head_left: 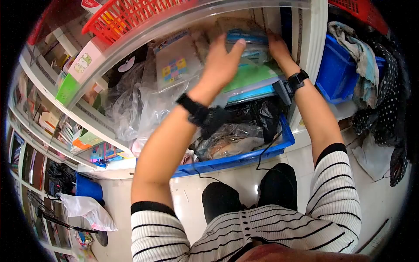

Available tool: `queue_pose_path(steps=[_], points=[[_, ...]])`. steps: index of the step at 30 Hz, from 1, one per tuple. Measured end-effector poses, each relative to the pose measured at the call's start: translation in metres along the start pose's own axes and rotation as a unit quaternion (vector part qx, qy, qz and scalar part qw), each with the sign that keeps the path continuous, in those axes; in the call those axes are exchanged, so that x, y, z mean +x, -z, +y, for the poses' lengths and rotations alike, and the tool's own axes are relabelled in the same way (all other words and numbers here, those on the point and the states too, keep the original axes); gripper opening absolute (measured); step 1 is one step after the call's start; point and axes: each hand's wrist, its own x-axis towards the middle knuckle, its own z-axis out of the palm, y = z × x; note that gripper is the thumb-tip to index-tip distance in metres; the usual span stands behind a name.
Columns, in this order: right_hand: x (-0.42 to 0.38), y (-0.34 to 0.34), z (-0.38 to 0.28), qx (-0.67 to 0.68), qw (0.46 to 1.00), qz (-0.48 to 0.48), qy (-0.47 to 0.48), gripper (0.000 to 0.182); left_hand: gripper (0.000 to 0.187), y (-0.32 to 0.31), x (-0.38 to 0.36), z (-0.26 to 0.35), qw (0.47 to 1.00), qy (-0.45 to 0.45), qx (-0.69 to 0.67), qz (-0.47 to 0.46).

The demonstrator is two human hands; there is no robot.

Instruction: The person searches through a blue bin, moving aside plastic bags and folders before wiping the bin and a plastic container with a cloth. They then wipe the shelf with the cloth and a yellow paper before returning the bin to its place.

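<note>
My left hand (222,63) is over a stack of flat plastic pouches, its thumb and fingers apart and nothing visibly held. Just right of it lies a pouch with a blue top edge (246,36). At the right side of the stack, my right hand (279,49) reaches in beside the pouches, fingers stretched out and partly hidden. Below both hands lie a green folder (251,76) and a blue folder (251,93) in clear plastic. Left of the stack is a clear bag with a colourful label (174,70).
Under the folders, a blue crate (231,162) holds black and clear plastic bags. A glass shelf edge (144,41) and a red basket (126,19) are above. Another blue bin (338,65) with cloths stands right of the white post (312,56). A blue bucket (88,187) is at left.
</note>
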Motion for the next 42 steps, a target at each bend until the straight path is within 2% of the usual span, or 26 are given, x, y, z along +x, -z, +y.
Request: queue_pose_path(steps=[1,2,3,4,5,6,7,9,10,12,16,17,18,19,20,22,24,25,27,29,31,33,35,39,40,42], points=[[0.004,-0.005,0.005,0.000,1.000,-0.003,-0.001,0.046,0.062,0.029,-0.001,0.012,0.996,-0.035,0.072,-0.034],[0.003,-0.008,0.007,0.032,0.994,-0.059,-0.089,0.042,0.055,0.056,-0.001,0.012,0.985,-0.068,0.142,-0.070],[0.005,-0.011,0.012,0.049,0.986,-0.087,-0.132,0.041,0.050,0.075,0.015,-0.014,0.989,-0.097,0.099,-0.043],[0.007,-0.014,0.016,0.062,0.976,-0.114,-0.176,0.040,0.047,0.097,0.029,-0.030,0.989,0.010,0.144,-0.027],[0.009,-0.019,0.022,0.084,0.971,-0.081,-0.211,0.039,0.045,0.117,0.030,-0.032,0.986,0.106,0.124,-0.021],[0.007,-0.015,0.016,0.096,0.967,-0.063,-0.229,0.039,0.042,0.140,0.047,-0.064,0.972,0.057,0.227,-0.002],[0.005,-0.010,0.009,0.107,0.962,-0.045,-0.246,0.039,0.040,0.162,0.057,-0.094,0.974,0.135,0.169,-0.071],[-0.012,0.031,-0.053,0.136,0.948,0.047,-0.284,0.043,0.036,0.174,0.044,-0.093,0.951,0.249,0.137,-0.120],[-0.020,0.046,-0.072,0.135,0.948,0.047,-0.285,0.043,0.036,0.177,0.046,-0.103,0.951,0.248,0.137,-0.122],[-0.030,0.066,-0.100,-0.004,0.987,0.107,-0.116,0.047,0.033,0.178,0.054,-0.123,0.936,0.301,0.099,-0.153],[-0.044,0.055,-0.115,0.067,0.983,0.168,-0.012,0.051,0.034,0.168,0.059,-0.133,0.932,0.289,0.164,-0.144],[-0.048,0.056,-0.118,0.065,0.983,0.169,-0.013,0.051,0.036,0.167,0.056,-0.135,0.951,0.260,0.099,-0.137],[-0.052,0.062,-0.123,0.148,0.966,0.204,-0.057,0.049,0.039,0.167,0.053,-0.137,0.964,0.229,0.033,-0.130],[-0.057,0.066,-0.127,0.230,0.939,0.236,-0.100,0.047,0.039,0.164,0.049,-0.136,0.965,0.227,0.032,-0.131],[-0.064,0.070,-0.131,0.228,0.939,0.238,-0.099,0.047,0.042,0.160,0.046,-0.136,0.985,0.143,0.058,-0.079],[-0.078,0.075,-0.136,0.237,0.939,0.180,-0.171,0.043,0.045,0.156,0.038,-0.130,0.994,0.059,0.083,-0.027],[-0.083,0.068,-0.135,0.238,0.944,0.177,-0.145,0.042,0.045,0.157,0.038,-0.119,0.985,0.148,0.058,-0.070],[-0.087,0.063,-0.134,0.242,0.947,0.173,-0.118,0.041,0.045,0.159,0.039,-0.119,0.984,0.150,0.057,-0.071],[-0.087,0.057,-0.134,0.207,0.958,0.168,-0.111,0.040,0.045,0.165,0.043,-0.118,0.946,0.291,-0.064,-0.130],[-0.086,0.062,-0.140,0.180,0.971,0.110,-0.108,0.039,0.042,0.169,0.049,-0.098,0.927,0.343,-0.076,-0.127],[-0.086,0.065,-0.143,0.183,0.971,0.113,-0.109,0.036,0.039,0.176,0.053,-0.085,0.908,0.392,-0.087,-0.121],[-0.088,0.066,-0.144,0.185,0.969,0.118,-0.111,0.034,0.033,0.187,0.057,-0.079,0.905,0.365,-0.184,-0.122],[-0.088,0.064,-0.143,0.180,0.968,0.122,-0.127,0.031,0.028,0.188,0.063,-0.071,0.961,0.255,-0.062,-0.092],[-0.088,0.068,-0.143,0.184,0.971,0.112,-0.108,0.035,0.037,0.181,0.088,-0.055,0.872,0.288,-0.395,-0.004],[-0.088,0.067,-0.145,0.191,0.969,0.118,-0.107,0.034,0.040,0.177,0.090,-0.056,0.979,0.101,-0.157,-0.079],[-0.088,0.068,-0.146,0.197,0.966,0.126,-0.109,0.033,0.044,0.163,0.090,-0.052,0.979,-0.100,0.098,-0.150]])
